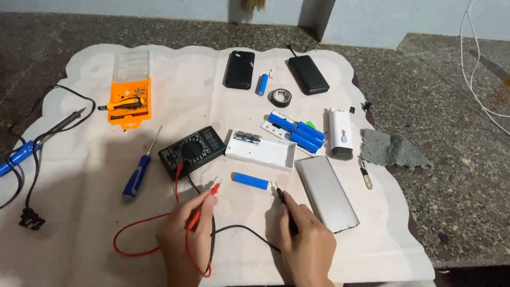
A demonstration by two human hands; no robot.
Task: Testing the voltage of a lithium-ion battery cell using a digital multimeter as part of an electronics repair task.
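The left hand point(183, 234) is closed around a red probe point(204, 199), its metal tip pointing up toward the left end of a blue battery point(250, 180) without touching it. The right hand point(308, 239) is closed around a black probe point(284, 201), whose tip sits just right of the same battery, a small gap showing between them. The battery lies on its side on a white cloth point(79, 212) spread over the table point(451, 186), near the middle and between the two probe tips.

A red wire point(133, 228) loops near the left hand, and a black wire point(244, 231) runs between the two hands. Both lead back to a black meter point(192, 151) with a round dial, lying just far-left of the battery. Right of the meter sits an open white case point(260, 150), and beyond it a group of blue batteries point(300, 133) on a white tray. A flat silver shell point(326, 194) lies just beside the right hand.

Left of the meter is a blue-handled screwdriver point(138, 172). At the far left stands an orange tool box point(129, 101), with a soldering iron point(48, 133) at the cloth's left edge. Far from the hands lie two black packs point(239, 69), a roll of black tape point(281, 97) and a single blue cell. A white brush tool point(340, 133) and a grey rag point(390, 149) lie at the right.
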